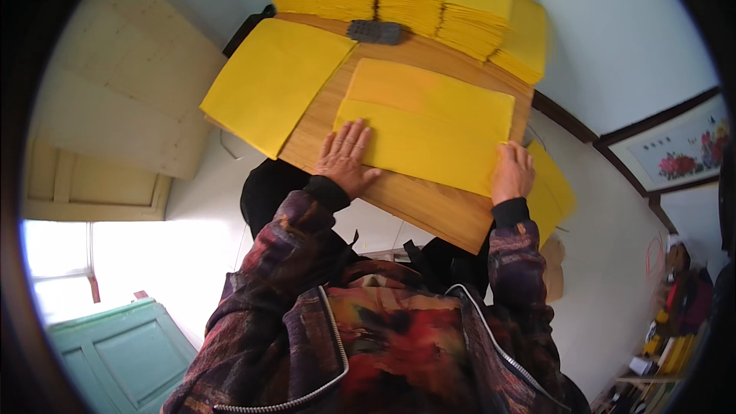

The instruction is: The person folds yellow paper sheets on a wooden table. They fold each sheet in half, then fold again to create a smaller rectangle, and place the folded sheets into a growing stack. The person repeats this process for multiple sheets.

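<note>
A yellow paper sheet (pixel 429 134) lies on the wooden table in front of me. A crease runs across it, and the band beyond the crease looks more orange. My left hand (pixel 349 159) rests flat near its left end, fingers stretched and slightly apart, partly on the bare wood. At the right edge, my right hand (pixel 512 172) has its fingers curled and closed on the paper; the fingertips are mostly hidden. To the left, another pile of flat yellow paper (pixel 280 80) overhangs the table's edge.
Tall stacks of folded yellow paper (pixel 414 4) line the table's (pixel 399 195) far side. A grey block-like object (pixel 374 31) sits before them. More yellow paper (pixel 544 192) is low at the right. A framed flower picture (pixel 675 149) leans at right; a green panel (pixel 126 356) stands lower left.
</note>
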`<move>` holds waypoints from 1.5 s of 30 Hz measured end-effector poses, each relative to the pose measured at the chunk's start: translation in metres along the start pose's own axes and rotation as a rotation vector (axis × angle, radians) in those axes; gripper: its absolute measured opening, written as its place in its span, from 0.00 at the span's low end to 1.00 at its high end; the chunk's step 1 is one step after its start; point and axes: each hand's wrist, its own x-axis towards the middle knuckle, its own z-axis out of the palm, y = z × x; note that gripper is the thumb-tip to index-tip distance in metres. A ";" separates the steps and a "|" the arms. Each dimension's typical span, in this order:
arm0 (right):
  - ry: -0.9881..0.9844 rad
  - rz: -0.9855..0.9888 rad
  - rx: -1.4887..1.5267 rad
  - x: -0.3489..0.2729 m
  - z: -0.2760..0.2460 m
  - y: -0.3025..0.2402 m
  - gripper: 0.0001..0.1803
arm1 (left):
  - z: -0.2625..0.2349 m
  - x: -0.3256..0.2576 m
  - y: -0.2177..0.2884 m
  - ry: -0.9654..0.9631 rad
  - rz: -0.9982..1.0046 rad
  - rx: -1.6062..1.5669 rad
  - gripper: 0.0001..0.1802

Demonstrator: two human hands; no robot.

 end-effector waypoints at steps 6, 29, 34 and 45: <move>0.213 -0.268 0.272 -0.020 -0.012 -0.067 0.19 | 0.005 0.002 -0.001 0.033 -0.002 0.078 0.44; -0.278 0.044 0.005 -0.067 -0.035 -0.027 0.47 | 0.009 0.002 -0.007 0.040 0.039 0.066 0.44; -0.308 -0.377 0.351 -0.073 -0.006 -0.128 0.48 | 0.007 0.002 -0.005 0.019 0.018 0.062 0.44; -0.332 -0.101 0.085 -0.079 -0.039 -0.028 0.49 | 0.008 0.001 -0.005 0.030 0.020 0.074 0.44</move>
